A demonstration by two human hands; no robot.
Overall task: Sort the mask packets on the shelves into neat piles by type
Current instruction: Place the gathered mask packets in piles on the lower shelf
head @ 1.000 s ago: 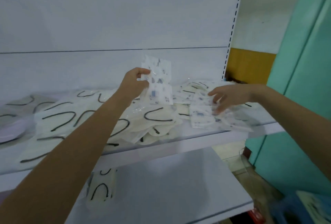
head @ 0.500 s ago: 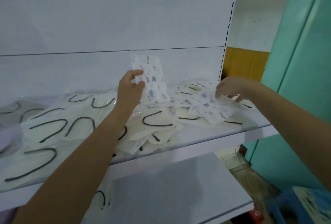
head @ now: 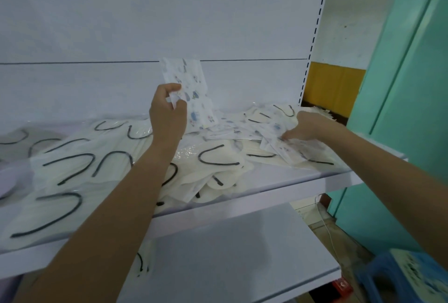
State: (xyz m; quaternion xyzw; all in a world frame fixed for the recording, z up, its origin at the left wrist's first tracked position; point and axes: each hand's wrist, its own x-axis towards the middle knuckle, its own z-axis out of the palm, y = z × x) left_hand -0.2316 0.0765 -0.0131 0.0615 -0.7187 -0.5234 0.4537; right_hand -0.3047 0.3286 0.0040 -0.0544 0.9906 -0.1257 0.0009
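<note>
My left hand (head: 166,113) grips a small stack of patterned mask packets (head: 191,94), white with blue and grey prints, held upright above the upper shelf (head: 278,181). My right hand (head: 304,126) reaches down into a loose heap of the same patterned packets (head: 283,147) at the shelf's right end, its fingers curled onto one of them. Cream mask packets with black ear loops (head: 218,159) lie scattered over the middle and left of the shelf.
A lower white shelf (head: 230,249) holds one cream packet (head: 143,261) under my left arm. A teal wall (head: 407,109) stands on the right. A blue stool (head: 392,278) with patterned packets sits at the bottom right. A purple item (head: 9,179) lies far left.
My right hand has moved down and slightly left into the patterned heap. My left hand has kept the patterned stack upright, shifted a little.
</note>
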